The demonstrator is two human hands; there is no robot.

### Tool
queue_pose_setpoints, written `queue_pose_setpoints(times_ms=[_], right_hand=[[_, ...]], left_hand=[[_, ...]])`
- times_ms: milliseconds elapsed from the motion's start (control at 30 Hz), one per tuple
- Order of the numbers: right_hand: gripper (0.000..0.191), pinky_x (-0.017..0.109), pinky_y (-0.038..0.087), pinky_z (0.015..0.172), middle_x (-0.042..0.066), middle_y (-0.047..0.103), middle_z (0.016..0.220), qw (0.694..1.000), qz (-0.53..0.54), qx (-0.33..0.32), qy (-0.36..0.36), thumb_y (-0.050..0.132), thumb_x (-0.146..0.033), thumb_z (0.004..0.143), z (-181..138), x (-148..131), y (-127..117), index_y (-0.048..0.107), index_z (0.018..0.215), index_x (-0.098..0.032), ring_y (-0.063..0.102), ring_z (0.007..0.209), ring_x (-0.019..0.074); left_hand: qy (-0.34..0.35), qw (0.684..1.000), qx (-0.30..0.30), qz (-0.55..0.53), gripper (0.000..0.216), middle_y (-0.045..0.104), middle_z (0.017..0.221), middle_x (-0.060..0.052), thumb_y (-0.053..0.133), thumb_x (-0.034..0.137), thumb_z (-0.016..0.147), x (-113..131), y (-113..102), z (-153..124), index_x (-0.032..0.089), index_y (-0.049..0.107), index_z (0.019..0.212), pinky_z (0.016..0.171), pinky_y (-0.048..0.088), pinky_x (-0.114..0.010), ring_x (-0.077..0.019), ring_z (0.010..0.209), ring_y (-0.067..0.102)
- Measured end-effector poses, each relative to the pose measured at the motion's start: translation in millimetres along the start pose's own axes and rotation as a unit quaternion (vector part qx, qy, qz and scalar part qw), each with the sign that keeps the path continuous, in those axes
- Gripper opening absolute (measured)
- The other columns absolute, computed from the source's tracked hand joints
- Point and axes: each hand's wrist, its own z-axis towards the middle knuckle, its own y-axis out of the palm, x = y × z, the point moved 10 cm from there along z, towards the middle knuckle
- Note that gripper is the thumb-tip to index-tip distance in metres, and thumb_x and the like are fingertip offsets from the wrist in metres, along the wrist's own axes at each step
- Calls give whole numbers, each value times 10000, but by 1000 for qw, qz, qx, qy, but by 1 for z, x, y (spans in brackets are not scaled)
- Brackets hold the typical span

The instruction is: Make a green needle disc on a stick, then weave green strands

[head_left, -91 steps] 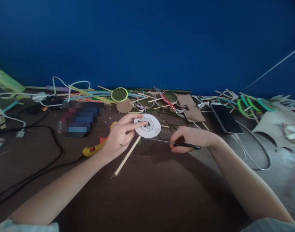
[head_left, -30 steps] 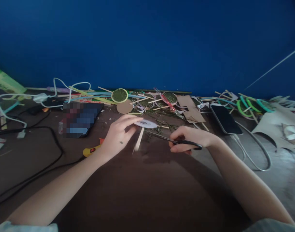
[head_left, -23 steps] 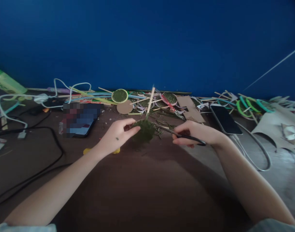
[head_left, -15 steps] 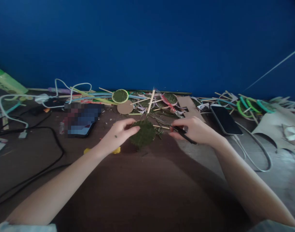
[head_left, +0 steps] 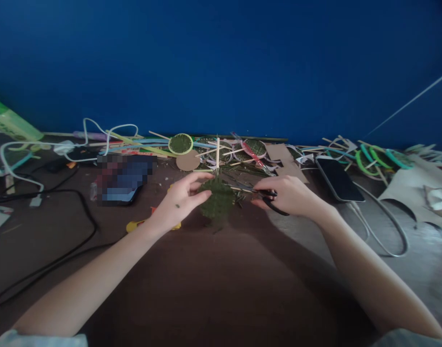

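Observation:
My left hand (head_left: 184,196) grips the left edge of a round dark-green disc (head_left: 218,200), apparently covered in leaf pieces; its thumb is at the front and some fingertips are hidden behind. The disc is slightly blurred. A pale wooden stick (head_left: 218,153) points straight up from the disc's far side. To the right, my right hand (head_left: 291,193) is closed around black-handled scissors (head_left: 277,207), whose blades point left towards the disc. Dark-green scraps (head_left: 239,197) lie between the disc and the right hand.
A phone-like device (head_left: 130,180) lies left, another phone (head_left: 338,179) right with a white cable. Along the blue wall lie several round green pieces, including a yellow-rimmed one (head_left: 180,143), sticks and a cardboard disc (head_left: 188,160). A yellow item (head_left: 134,225) lies behind my left forearm.
The disc has turned, so its stick has swung from leaning right to upright. The scissors have tilted in my right hand, and their blades and handle loops show more.

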Motion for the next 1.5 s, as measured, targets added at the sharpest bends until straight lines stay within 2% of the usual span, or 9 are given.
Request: queue_pose_setpoints(times_ms=[167,300,533,800,1500], right_hand=[[180,243,331,560,-8,690,810,1000,-13,-19,-5,533,-384,772,0,0,5,642,799,-243,600,730,160],[169,238,309,544,-10,679,783,1000,-11,-23,-15,527,-366,777,-1,-1,5,642,780,-242,578,695,145],[165,236,292,545,-8,660,773,999,-1,-44,-13,523,-364,780,-1,-4,7,634,782,-241,560,691,145],[176,235,289,543,-6,664,770,999,1,-33,-17,528,-369,780,-1,-2,7,644,794,-239,562,688,142],[166,234,296,548,-16,653,732,998,15,-55,-15,542,-370,776,-2,-2,8,632,750,-233,540,664,135]], left_hand=[[11,1000,-7,19,331,672,957,-58,573,309,779,1,2,1,246,558,1104,730,498,-314,-220,909,630],[41,999,-12,1,285,665,1007,-54,583,267,768,5,5,1,235,567,1050,797,496,-324,-218,971,616],[49,998,-27,9,264,620,1136,-45,581,268,794,5,10,0,253,558,1056,854,483,-313,-207,1052,583],[57,998,-13,27,260,624,1136,-47,581,253,792,6,7,0,255,573,1051,879,481,-337,-225,1084,573],[56,998,-9,29,266,643,1117,-56,587,252,787,4,6,2,253,588,1053,888,477,-364,-239,1086,577]])
